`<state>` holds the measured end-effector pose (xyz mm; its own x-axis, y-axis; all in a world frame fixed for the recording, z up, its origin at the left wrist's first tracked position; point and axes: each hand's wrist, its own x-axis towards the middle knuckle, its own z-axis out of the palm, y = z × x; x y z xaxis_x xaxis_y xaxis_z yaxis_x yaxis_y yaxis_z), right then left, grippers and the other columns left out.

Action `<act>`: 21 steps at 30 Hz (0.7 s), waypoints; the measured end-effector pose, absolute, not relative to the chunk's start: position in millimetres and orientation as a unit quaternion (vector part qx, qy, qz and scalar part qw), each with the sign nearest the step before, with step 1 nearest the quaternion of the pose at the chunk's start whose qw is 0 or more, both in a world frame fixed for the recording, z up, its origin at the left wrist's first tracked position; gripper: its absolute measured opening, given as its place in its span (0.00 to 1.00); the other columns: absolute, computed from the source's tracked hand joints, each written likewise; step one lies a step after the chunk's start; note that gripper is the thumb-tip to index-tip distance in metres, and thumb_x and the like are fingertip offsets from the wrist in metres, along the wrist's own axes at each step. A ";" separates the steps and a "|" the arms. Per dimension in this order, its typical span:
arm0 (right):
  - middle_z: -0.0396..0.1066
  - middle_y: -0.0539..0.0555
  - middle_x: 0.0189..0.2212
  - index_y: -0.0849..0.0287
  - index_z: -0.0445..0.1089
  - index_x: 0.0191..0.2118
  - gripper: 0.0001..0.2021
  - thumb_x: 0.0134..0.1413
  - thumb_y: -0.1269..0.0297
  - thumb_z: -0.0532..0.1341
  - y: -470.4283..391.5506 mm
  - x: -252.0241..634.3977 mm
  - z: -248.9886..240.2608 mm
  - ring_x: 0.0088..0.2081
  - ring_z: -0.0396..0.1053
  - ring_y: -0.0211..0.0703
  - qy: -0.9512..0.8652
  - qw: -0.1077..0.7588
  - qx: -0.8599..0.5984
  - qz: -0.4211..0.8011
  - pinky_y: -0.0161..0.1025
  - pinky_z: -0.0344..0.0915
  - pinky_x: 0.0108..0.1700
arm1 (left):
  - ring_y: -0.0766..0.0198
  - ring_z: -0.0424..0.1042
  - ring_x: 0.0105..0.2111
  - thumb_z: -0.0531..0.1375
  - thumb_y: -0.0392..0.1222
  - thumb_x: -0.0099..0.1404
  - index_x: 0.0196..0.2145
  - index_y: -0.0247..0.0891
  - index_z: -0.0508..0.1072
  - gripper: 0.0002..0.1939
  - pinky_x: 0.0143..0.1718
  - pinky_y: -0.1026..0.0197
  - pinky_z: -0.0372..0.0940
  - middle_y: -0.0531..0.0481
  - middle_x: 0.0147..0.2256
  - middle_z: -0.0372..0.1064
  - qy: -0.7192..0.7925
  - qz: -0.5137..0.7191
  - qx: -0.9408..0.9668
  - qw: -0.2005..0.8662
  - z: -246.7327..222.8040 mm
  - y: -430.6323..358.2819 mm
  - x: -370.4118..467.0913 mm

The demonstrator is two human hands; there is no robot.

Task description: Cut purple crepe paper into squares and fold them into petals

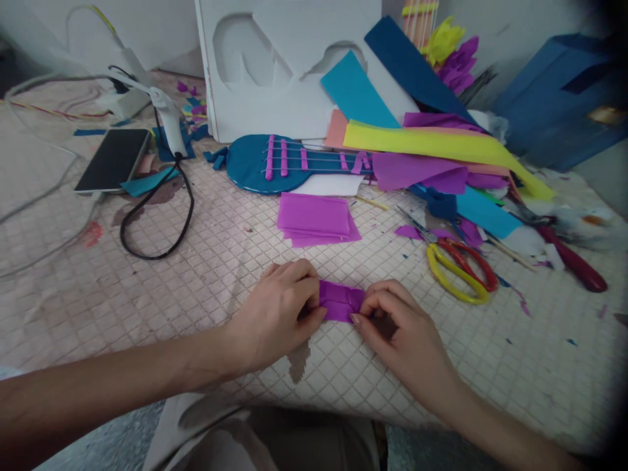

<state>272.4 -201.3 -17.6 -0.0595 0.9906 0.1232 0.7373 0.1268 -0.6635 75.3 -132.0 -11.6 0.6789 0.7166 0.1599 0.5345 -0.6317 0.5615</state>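
A small strip of purple crepe paper (pixel 340 301) with creases across it is stretched between my hands, close above the table's front part. My left hand (pixel 289 304) pinches its left end between thumb and curled fingers. At the right end, my right hand (pixel 400 317) grips the paper the same way, thumb below and fingers on top. Just beyond lies a stack of cut purple paper pieces (pixel 314 217). Behind that stack rests a blue toy guitar (pixel 267 163) with purple bands and pale strings.
Scissors (pixel 458 271) with yellow and red handles lie at right, beside dark red-handled pliers (pixel 572 258). Yellow paper (pixel 432 144) and other coloured sheets pile up behind. A phone (pixel 115 160), black cord loop (pixel 157 255) and white foam box (pixel 294 72) stand left and back.
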 end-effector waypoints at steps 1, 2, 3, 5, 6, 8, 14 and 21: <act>0.63 0.51 0.32 0.56 0.63 0.30 0.05 0.54 0.73 0.58 -201.3 272.8 -17.8 0.33 0.64 0.40 -0.694 0.285 -0.623 0.221 0.38 0.63 0.33 | 0.61 0.64 0.34 0.59 0.32 0.59 0.25 0.35 0.64 0.07 0.38 0.54 0.60 0.49 0.34 0.64 0.354 0.187 0.884 0.242 -11.9 -132.0 75.3; 0.63 0.51 0.32 0.56 0.63 0.30 0.05 0.54 0.73 0.58 -201.3 273.2 -18.0 0.33 0.64 0.40 -0.694 0.284 -0.624 0.219 0.38 0.63 0.32 | 0.61 0.64 0.34 0.59 0.32 0.59 0.25 0.35 0.64 0.07 0.37 0.54 0.60 0.50 0.34 0.64 0.353 0.187 0.884 0.242 -12.1 -131.9 75.3; 0.63 0.51 0.32 0.56 0.62 0.30 0.05 0.54 0.73 0.58 -201.3 273.6 -18.3 0.32 0.63 0.40 -0.695 0.284 -0.624 0.217 0.38 0.63 0.32 | 0.61 0.64 0.34 0.59 0.32 0.59 0.25 0.36 0.64 0.08 0.37 0.54 0.60 0.50 0.34 0.64 0.353 0.186 0.884 0.243 -12.3 -132.0 75.3; 0.63 0.51 0.32 0.56 0.62 0.31 0.05 0.54 0.73 0.58 -201.2 274.3 -19.1 0.32 0.63 0.40 -0.697 0.284 -0.623 0.214 0.38 0.62 0.32 | 0.62 0.64 0.34 0.59 0.32 0.58 0.26 0.36 0.64 0.06 0.38 0.54 0.60 0.50 0.34 0.64 0.354 0.185 0.882 0.250 -12.2 -132.1 75.2; 0.63 0.50 0.32 0.56 0.62 0.31 0.05 0.54 0.73 0.58 -201.1 274.5 -19.5 0.32 0.63 0.40 -0.697 0.285 -0.622 0.214 0.38 0.62 0.32 | 0.62 0.64 0.34 0.59 0.31 0.58 0.27 0.36 0.64 0.06 0.38 0.54 0.59 0.51 0.33 0.64 0.357 0.186 0.879 0.255 -12.1 -132.2 75.1; 0.63 0.50 0.32 0.56 0.62 0.32 0.06 0.53 0.75 0.58 -200.9 274.8 -19.9 0.33 0.63 0.40 -0.696 0.285 -0.622 0.219 0.38 0.62 0.33 | 0.62 0.64 0.34 0.59 0.30 0.58 0.30 0.37 0.65 0.06 0.37 0.55 0.59 0.52 0.33 0.64 0.361 0.191 0.872 0.269 -11.9 -132.5 74.4; 0.62 0.52 0.35 0.55 0.63 0.34 0.07 0.56 0.76 0.55 -202.4 274.1 -17.0 0.37 0.63 0.42 -0.710 0.277 -0.602 0.238 0.40 0.62 0.37 | 0.62 0.64 0.38 0.56 0.27 0.61 0.34 0.39 0.68 0.08 0.41 0.54 0.59 0.51 0.37 0.64 0.331 0.202 0.869 0.307 -12.6 -133.3 71.2; 0.61 0.53 0.37 0.54 0.66 0.36 0.08 0.58 0.75 0.54 -202.7 274.3 -17.4 0.40 0.63 0.43 -0.722 0.273 -0.591 0.236 0.42 0.64 0.39 | 0.61 0.65 0.39 0.57 0.29 0.61 0.35 0.40 0.73 0.09 0.43 0.53 0.60 0.50 0.38 0.65 0.329 0.185 0.872 0.312 -11.1 -129.0 69.7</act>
